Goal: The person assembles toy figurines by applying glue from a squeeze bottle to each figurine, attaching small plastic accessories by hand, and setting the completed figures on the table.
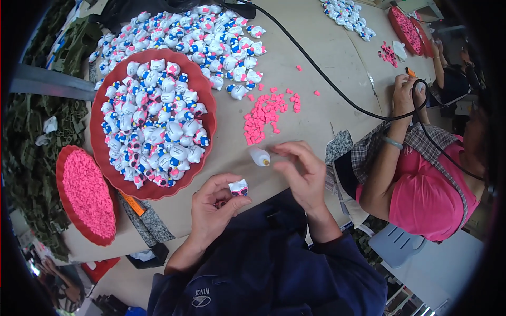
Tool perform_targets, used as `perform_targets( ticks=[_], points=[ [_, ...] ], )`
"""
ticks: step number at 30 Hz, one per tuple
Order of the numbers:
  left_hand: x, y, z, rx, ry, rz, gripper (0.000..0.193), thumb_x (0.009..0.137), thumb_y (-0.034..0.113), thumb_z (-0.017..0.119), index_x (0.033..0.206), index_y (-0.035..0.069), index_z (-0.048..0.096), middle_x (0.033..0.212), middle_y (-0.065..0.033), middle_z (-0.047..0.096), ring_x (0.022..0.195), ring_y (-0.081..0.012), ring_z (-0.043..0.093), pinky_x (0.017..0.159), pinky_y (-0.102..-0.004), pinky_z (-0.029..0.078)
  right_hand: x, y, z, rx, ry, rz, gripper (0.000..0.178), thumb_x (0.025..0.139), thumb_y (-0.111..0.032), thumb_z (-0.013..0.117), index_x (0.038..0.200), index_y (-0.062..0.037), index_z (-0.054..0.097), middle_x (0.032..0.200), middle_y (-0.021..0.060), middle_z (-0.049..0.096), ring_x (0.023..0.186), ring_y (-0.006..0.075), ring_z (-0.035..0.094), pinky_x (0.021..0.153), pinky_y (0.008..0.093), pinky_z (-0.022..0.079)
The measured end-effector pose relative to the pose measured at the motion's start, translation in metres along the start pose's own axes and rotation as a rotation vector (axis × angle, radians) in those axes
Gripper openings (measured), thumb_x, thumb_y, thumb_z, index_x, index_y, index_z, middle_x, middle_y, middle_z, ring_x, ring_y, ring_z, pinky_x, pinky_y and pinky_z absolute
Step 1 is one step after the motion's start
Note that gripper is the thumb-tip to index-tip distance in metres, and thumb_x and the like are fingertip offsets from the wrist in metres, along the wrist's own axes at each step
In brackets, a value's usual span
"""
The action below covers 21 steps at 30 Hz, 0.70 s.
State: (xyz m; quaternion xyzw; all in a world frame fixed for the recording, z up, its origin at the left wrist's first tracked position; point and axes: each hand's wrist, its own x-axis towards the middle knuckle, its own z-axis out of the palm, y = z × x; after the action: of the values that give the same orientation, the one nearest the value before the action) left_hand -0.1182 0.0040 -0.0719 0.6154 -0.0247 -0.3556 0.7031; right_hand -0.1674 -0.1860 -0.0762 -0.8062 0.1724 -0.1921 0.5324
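My left hand [213, 206] is closed around a small white cat figurine [238, 188] with pink glasses, held upright between thumb and fingers. A dark pink bit shows lower in the same palm, partly hidden by the fingers. My right hand [304, 175] has its thumb and fingers apart with nothing between them. Just left of its fingertips, a small white squeeze bottle [259, 156] with a yellowish tip lies on the table. Beyond the bottle, small pink pieces [263, 117] are scattered in a loose pile.
A large red scalloped bowl [206, 124] full of figurines stands at the left, with more figurines [211, 47] heaped behind it. Beside it is a red bowl [61, 158] of pink pieces. A black cable [311, 50] crosses the table. A co-worker in pink [421, 203] works at the right.
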Motion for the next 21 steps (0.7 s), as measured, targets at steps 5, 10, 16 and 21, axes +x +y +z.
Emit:
perform_targets(
  ticks=[5,10,16,21],
  points=[
    [0.000,-0.006,-0.001,0.012,-0.005,0.018,0.038,0.077,-0.001,0.073,0.111,0.002,0.056,0.067,-0.0010,0.062,0.055,-0.0022,0.052,0.050,-0.0164,0.037,0.027,0.011,0.001,-0.398,0.095,-0.143,0.013,0.074,-0.004,0.070,0.086,-0.0038,0.068,0.081,0.0075,0.061,0.079,0.0249,0.054,0.068,0.0330,0.044],
    [0.001,-0.008,0.001,0.111,-0.004,0.026,0.037,0.076,0.001,0.074,0.110,0.002,0.058,0.064,0.0009,0.061,0.054,0.0000,0.048,0.050,-0.0164,0.035,0.023,0.007,-0.005,-0.348,0.019,-0.104,0.011,0.074,-0.002,0.069,0.085,-0.0025,0.067,0.081,0.0077,0.063,0.077,0.0243,0.056,0.066,0.0319,0.045],
    [0.003,-0.013,0.013,0.198,0.081,0.178,0.034,0.074,0.004,0.077,0.105,0.004,0.062,0.062,0.0017,0.060,0.052,-0.0004,0.047,0.048,-0.0177,0.035,-0.020,-0.011,-0.014,0.131,-0.219,0.115,0.011,0.078,-0.002,0.070,0.088,-0.0018,0.064,0.080,0.0061,0.065,0.070,0.0109,0.061,0.061,0.0252,0.048],
    [0.003,-0.010,0.013,0.479,0.008,0.231,0.031,0.071,0.007,0.078,0.100,0.007,0.065,0.069,-0.0028,0.063,0.050,-0.0058,0.050,0.048,-0.0208,0.039,-0.022,-0.018,-0.015,0.238,-0.338,0.258,0.016,0.079,-0.004,0.071,0.091,-0.0012,0.061,0.080,0.0052,0.065,0.067,0.0091,0.062,0.059,0.0238,0.048]
  ],
)
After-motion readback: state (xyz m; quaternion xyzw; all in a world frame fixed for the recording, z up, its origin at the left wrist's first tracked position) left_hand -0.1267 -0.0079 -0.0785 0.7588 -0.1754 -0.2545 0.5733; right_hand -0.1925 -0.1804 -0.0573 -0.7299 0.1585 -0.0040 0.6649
